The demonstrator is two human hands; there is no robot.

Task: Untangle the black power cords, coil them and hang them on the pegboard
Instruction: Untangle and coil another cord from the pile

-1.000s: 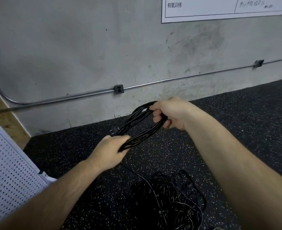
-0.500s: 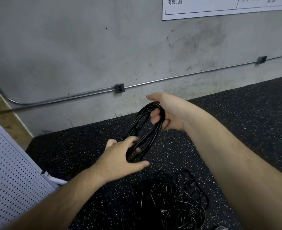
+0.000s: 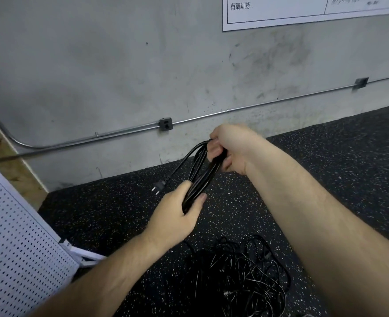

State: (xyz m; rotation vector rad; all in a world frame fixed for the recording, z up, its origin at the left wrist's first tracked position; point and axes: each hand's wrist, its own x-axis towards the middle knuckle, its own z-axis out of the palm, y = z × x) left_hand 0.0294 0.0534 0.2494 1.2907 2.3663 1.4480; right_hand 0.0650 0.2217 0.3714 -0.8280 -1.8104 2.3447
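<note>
Vs half a sec ago, the left hand has gone from splayed fingers reaching at the loops to a closed grip round the lower end of the coiled cord, thumb pressed over the strands; the coil now looks pulled into a long narrow bundle rather than a rounder loop. The right hand has its fingers curled tight on the coil's upper end, about where it was. One strand has come free on the left side of the bundle, and its plug w/ two prongs now dangles just beside the left hand's knuckles, clear of the floor. The coil is held in the air between both hands, above the speckled black floor. The tangled pile of cords lies on the floor below, near the bottom edge; individual cords can't be told apart, and the right forearm hides its right part. The white pegboard is cut off at the left edge, so its top isn't seen. The wall sheet is cropped at the top, handwriting illegible.
</note>
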